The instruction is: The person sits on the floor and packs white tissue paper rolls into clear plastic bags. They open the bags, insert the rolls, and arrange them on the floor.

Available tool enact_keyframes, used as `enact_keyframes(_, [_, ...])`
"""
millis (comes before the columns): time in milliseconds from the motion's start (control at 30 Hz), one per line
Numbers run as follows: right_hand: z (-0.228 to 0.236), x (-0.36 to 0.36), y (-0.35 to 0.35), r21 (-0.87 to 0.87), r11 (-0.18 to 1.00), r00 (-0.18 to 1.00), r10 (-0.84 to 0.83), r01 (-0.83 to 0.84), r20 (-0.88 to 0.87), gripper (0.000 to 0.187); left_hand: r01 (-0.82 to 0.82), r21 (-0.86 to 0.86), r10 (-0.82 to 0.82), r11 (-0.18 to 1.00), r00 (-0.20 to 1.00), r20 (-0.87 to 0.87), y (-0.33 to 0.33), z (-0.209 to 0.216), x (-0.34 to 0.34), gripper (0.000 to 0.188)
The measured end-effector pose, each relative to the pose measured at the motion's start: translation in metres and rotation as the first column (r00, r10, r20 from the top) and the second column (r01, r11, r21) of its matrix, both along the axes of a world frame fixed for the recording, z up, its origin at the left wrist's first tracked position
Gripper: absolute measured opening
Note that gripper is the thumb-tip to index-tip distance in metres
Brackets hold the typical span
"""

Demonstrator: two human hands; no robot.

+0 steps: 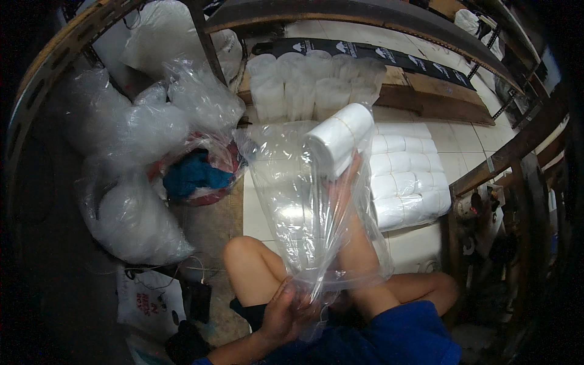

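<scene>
A large clear plastic bag stretches away from my lap. My left hand is closed on its gathered mouth near my body. My right forearm reaches into the bag, and my right hand grips the near end of a white roll with a thin band around it. That roll is tilted up inside the far end of the bag; the film partly blurs my right fingers. Just right of it, several similar banded white rolls lie in rows on the tiled floor, seemingly under clear film.
Several translucent rolls stand upright at the back, before a wooden plank. Bulging clear bags crowd the left, beside a blue cloth in a red-edged bag. Metal shelf frames border the back and right. A white printed bag lies lower left.
</scene>
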State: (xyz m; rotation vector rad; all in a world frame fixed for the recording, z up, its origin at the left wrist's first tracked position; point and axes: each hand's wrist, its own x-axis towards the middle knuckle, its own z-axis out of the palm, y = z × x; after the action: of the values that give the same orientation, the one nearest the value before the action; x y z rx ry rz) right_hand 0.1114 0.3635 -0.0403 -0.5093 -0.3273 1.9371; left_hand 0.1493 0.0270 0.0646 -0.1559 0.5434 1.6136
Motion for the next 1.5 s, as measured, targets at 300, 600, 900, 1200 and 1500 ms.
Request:
enact_keyframes(300, [-0.107,0.001,-0.005,-0.210,0.970,0.992,0.124,-0.126,-0.024,0.066,0.283,-0.270,-0.391,0.920,0.683,-0.617,0.022,-0.007,-0.015,0.026])
enact_keyframes(600, [-0.096,-0.009,0.004,-0.165,0.968,0.981,0.183,-0.191,-0.060,0.065,0.676,-0.213,-0.601,0.706,0.412,-0.685,0.058,-0.001,-0.013,0.024])
enact_keyframes(900, [-0.163,-0.010,0.039,0.102,0.937,0.404,0.045,-0.334,0.913,0.058,0.657,-0.193,-0.464,0.729,0.268,-0.844,0.073,0.000,-0.020,0.020])
enact_keyframes(1200, [-0.150,0.016,-0.009,0.198,0.908,-0.002,-0.213,-0.369,0.977,0.066,0.607,-0.084,-0.271,0.791,0.223,-0.937,0.072,-0.005,-0.006,0.021])
enact_keyframes(1500, [-0.128,-0.024,-0.050,0.328,0.843,0.259,-0.234,-0.425,0.937,0.102,0.686,-0.103,-0.126,0.720,-0.016,-0.992,0.078,-0.008,0.000,0.017])
